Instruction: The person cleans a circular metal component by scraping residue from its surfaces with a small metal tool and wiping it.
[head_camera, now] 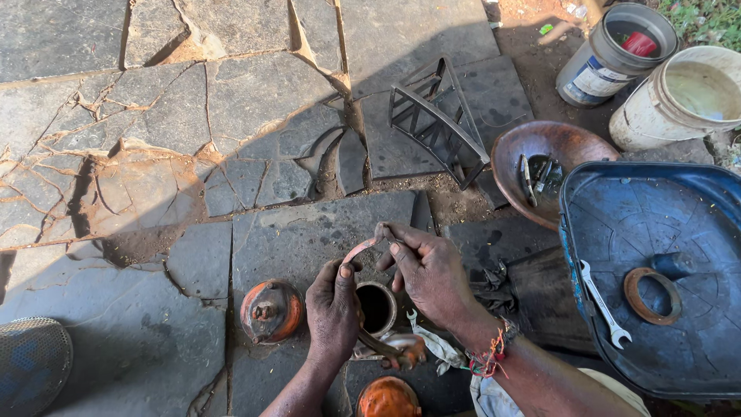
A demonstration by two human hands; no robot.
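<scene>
I see both hands pinching a thin curved ring [361,249] above the open metal cylinder [377,306]: my left hand [333,310] grips its lower end, my right hand [428,272] its top, beside an orange cap [270,310] on the stone slabs [154,154]

Blue plastic lid [679,201] holding a spanner [604,303] and rusty ring [652,295], two buckets [606,58], black metal frame [436,120]

The floor [255,100] is cracked, irregular grey stone slabs with rusty-brown seams, lit by hard sunlight at the upper left and shaded towards the lower right. Bare dirt [532,38] borders the paving's upper right edge, with grass [706,19] in the top right corner.
</scene>
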